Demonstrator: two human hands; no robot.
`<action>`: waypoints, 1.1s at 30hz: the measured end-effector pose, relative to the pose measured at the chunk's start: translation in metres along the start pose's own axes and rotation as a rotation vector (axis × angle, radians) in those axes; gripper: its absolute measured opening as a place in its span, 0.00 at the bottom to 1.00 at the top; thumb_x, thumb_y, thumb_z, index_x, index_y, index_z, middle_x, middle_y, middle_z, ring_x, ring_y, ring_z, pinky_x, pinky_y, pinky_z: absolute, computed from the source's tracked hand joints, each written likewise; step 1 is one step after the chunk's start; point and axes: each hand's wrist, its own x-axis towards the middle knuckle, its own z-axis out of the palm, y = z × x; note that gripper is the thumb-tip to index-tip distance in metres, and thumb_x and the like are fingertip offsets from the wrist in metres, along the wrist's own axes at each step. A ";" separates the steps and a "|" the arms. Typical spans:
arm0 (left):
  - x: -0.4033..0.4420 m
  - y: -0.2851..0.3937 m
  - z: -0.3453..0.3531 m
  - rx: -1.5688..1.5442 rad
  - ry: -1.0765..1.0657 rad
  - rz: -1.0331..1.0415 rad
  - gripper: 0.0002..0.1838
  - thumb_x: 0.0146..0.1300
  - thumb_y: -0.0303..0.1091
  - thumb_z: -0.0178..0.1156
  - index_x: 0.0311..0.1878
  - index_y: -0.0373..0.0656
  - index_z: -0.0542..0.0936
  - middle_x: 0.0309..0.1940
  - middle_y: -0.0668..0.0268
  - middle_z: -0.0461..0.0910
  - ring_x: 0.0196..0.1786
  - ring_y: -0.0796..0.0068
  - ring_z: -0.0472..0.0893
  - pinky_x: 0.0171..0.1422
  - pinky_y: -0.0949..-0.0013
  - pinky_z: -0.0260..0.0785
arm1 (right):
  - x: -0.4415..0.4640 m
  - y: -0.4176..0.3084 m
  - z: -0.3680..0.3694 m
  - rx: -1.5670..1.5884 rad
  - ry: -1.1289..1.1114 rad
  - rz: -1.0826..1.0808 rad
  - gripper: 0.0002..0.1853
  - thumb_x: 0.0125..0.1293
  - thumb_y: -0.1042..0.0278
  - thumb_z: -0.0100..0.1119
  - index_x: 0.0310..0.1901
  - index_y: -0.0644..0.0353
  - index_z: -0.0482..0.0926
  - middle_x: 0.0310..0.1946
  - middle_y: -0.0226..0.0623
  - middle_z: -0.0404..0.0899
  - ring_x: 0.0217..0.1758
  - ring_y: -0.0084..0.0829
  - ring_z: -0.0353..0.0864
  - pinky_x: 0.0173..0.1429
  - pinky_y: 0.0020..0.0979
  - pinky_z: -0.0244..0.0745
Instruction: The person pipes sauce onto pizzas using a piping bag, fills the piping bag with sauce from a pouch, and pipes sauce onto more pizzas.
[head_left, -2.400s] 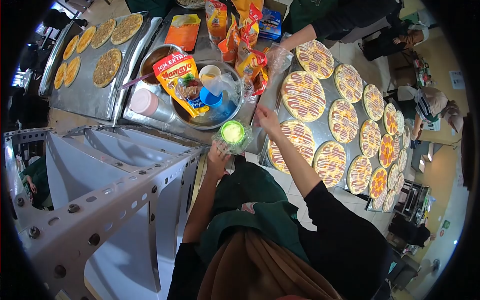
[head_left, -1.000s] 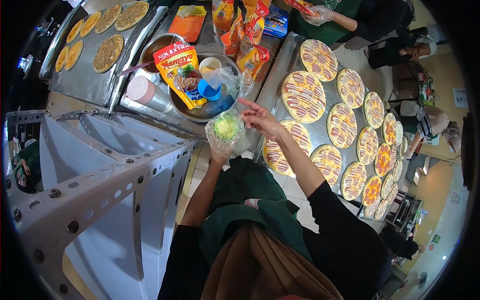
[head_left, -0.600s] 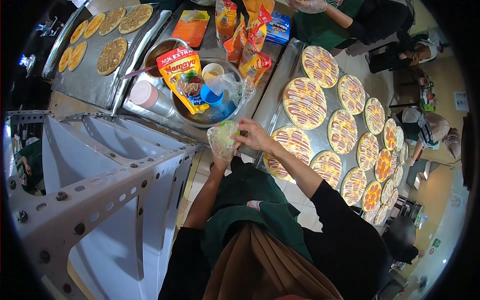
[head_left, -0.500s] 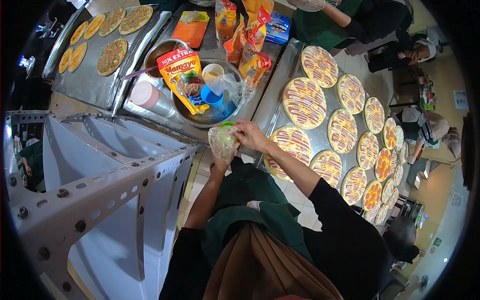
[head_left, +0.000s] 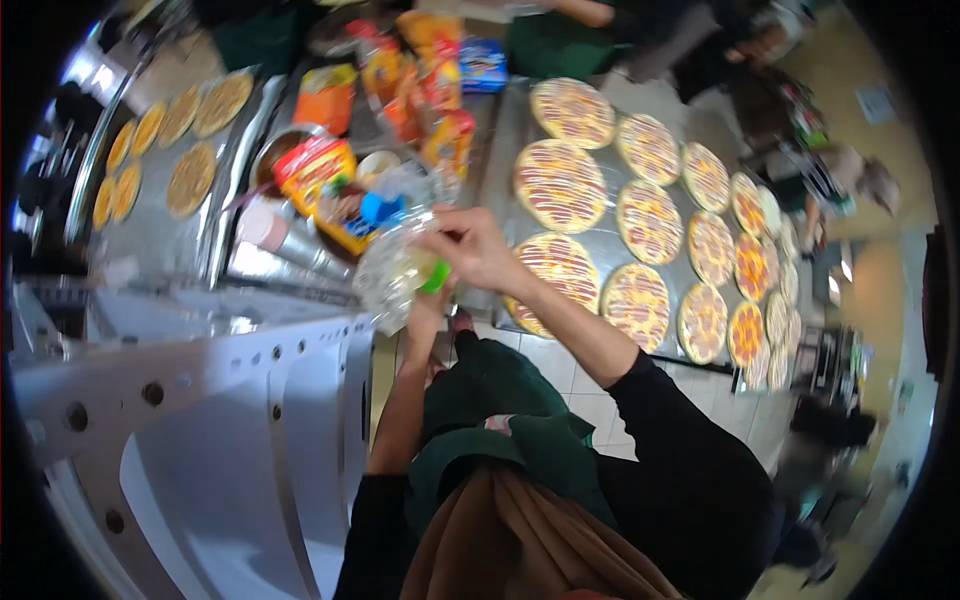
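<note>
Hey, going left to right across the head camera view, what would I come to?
Flatbreads, pink lid, large red-and-yellow pouch, held clear plastic, right hand, then pizzas.

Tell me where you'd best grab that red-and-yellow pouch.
I'd try the red end of the pouch, coming from above, thumb on the printed front: that end looks broad and exposed, while the blue cup crowds the pouch's side lower down.

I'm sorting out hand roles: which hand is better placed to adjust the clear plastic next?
Probably the right hand: its fingers seem to pinch the plastic near its upper edge. The left hand sits lower, by the green piece, partly hidden, and likely supports from below.
</note>
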 end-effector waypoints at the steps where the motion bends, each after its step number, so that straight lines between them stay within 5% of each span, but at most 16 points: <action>1: 0.000 -0.021 0.001 -0.110 -0.067 -0.098 0.25 0.63 0.50 0.58 0.52 0.37 0.73 0.42 0.48 0.76 0.46 0.47 0.75 0.52 0.57 0.65 | -0.004 -0.016 0.000 0.009 0.019 0.013 0.05 0.61 0.74 0.59 0.32 0.66 0.83 0.22 0.33 0.73 0.27 0.18 0.69 0.33 0.27 0.65; 2: -0.009 -0.007 0.007 -0.210 0.211 -0.010 0.27 0.59 0.48 0.63 0.51 0.34 0.72 0.40 0.48 0.76 0.46 0.49 0.74 0.51 0.55 0.65 | -0.009 -0.031 0.001 -0.003 0.033 -0.087 0.05 0.61 0.73 0.59 0.32 0.65 0.82 0.23 0.34 0.72 0.27 0.18 0.69 0.32 0.26 0.65; 4: -0.019 -0.031 0.010 -0.349 0.384 -0.012 0.27 0.56 0.43 0.65 0.53 0.35 0.72 0.46 0.53 0.74 0.46 0.57 0.74 0.51 0.58 0.66 | -0.019 -0.046 0.012 0.015 0.093 -0.201 0.05 0.59 0.73 0.60 0.33 0.65 0.82 0.26 0.37 0.75 0.29 0.27 0.73 0.34 0.29 0.68; 7: -0.029 0.002 -0.024 -0.511 0.237 0.160 0.19 0.65 0.34 0.55 0.57 0.39 0.69 0.49 0.65 0.73 0.47 0.72 0.75 0.50 0.71 0.71 | -0.042 -0.065 0.021 0.043 0.156 -0.318 0.05 0.58 0.73 0.59 0.33 0.64 0.82 0.28 0.40 0.77 0.34 0.33 0.77 0.38 0.32 0.71; 19: -0.175 0.059 -0.023 -0.497 -0.222 0.081 0.19 0.66 0.33 0.56 0.58 0.39 0.70 0.50 0.63 0.74 0.49 0.71 0.75 0.53 0.70 0.70 | -0.207 -0.099 -0.019 0.097 0.287 -0.160 0.07 0.62 0.73 0.60 0.37 0.69 0.81 0.28 0.41 0.76 0.31 0.33 0.76 0.34 0.32 0.68; 27: -0.210 0.130 0.122 -0.488 -0.705 0.137 0.19 0.67 0.32 0.56 0.58 0.39 0.70 0.51 0.62 0.74 0.51 0.71 0.75 0.55 0.69 0.69 | -0.355 -0.114 -0.122 -0.043 0.487 0.027 0.08 0.61 0.75 0.58 0.40 0.68 0.81 0.40 0.46 0.80 0.43 0.37 0.81 0.44 0.32 0.74; 30: -0.216 0.185 0.230 -0.865 -0.853 -0.146 0.19 0.67 0.32 0.56 0.59 0.39 0.70 0.52 0.62 0.74 0.51 0.71 0.75 0.55 0.68 0.69 | -0.417 -0.138 -0.184 -0.188 0.535 0.055 0.09 0.61 0.74 0.58 0.41 0.67 0.81 0.37 0.44 0.79 0.40 0.34 0.78 0.40 0.30 0.73; 31: -0.220 0.210 0.257 -0.743 -0.838 0.103 0.19 0.67 0.32 0.56 0.59 0.39 0.70 0.52 0.62 0.74 0.52 0.71 0.75 0.55 0.68 0.69 | -0.436 -0.143 -0.203 -0.255 0.575 0.029 0.09 0.61 0.74 0.58 0.41 0.67 0.81 0.36 0.43 0.79 0.40 0.33 0.77 0.40 0.30 0.72; 33: -0.223 0.292 0.289 -0.218 -0.525 0.945 0.13 0.70 0.33 0.52 0.54 0.40 0.74 0.45 0.61 0.77 0.49 0.72 0.76 0.53 0.69 0.68 | -0.476 -0.143 -0.244 -0.447 0.611 -0.024 0.13 0.60 0.72 0.61 0.46 0.65 0.79 0.36 0.39 0.77 0.42 0.29 0.76 0.42 0.29 0.72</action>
